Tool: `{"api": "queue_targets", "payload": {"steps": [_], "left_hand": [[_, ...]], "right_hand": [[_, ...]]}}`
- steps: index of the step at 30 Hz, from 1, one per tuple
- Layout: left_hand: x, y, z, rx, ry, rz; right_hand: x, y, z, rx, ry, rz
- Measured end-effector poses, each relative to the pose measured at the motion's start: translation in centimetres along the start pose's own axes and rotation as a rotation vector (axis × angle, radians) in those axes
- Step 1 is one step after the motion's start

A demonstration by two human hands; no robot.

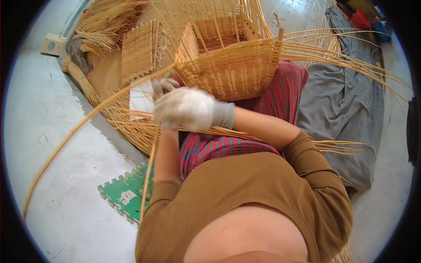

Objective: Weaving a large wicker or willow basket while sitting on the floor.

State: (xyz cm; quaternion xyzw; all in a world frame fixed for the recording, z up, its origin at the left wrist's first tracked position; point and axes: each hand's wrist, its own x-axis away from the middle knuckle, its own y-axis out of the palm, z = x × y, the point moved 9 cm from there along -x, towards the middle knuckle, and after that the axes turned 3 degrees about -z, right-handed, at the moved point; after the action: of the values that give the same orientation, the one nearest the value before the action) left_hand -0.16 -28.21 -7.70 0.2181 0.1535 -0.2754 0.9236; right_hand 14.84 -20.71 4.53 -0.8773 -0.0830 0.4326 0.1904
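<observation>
In upper middle of frame, woven basket [232, 72] sits by knees in striped cloth [285, 90], loose canes [302, 49] spreading to right. Left of centre, gloved right hand [186, 109] crosses over left hand [165, 85]. Right fingers seem bent, but blur hides how far and what they hold; left fingers mostly covered, cannot tell grip. Long thick cane [100, 106] curves to lower left. For good work, probably: steady basket with knees, grip cane near weave, bend slowly, avoid kinks.

Basket [232, 70] before person [245, 184], cloth [342, 105] at right
</observation>
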Motion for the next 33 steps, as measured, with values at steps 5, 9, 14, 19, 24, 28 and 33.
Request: {"api": "queue_targets", "payload": {"steps": [5, 9, 14, 19, 24, 28, 33], "left_hand": [[-0.9, 3.5, 3.1, -0.304, 0.04, 0.004], [-5.5, 4.7, 0.9, -0.508, -0.066, 0.129], [-8.0, 1.7, -4.2, 0.21, -0.24, 0.251], [-7.5, 2.0, -3.7, 0.26, -0.196, 0.093], [-4.9, 3.3, -3.7, -0.286, -0.217, -0.03], [-3.7, 3.8, -5.0, -0.273, -0.264, -0.076], [-3.9, 3.9, -5.3, -0.279, -0.244, -0.013]], "right_hand": [[-1.5, 7.4, 0.0, 0.175, 0.072, -0.485], [1.2, 4.2, -1.1, 0.231, 0.196, -0.525], [5.0, -10.6, 6.1, -0.203, 0.401, 0.283], [8.9, -15.4, 14.5, -0.814, 0.425, 0.547], [11.6, -17.5, 12.4, 0.054, 0.669, 0.505], [11.9, -17.5, 13.2, -0.003, 0.735, 0.611], [9.0, -15.2, 7.1, 0.605, 0.556, 0.565]]}}
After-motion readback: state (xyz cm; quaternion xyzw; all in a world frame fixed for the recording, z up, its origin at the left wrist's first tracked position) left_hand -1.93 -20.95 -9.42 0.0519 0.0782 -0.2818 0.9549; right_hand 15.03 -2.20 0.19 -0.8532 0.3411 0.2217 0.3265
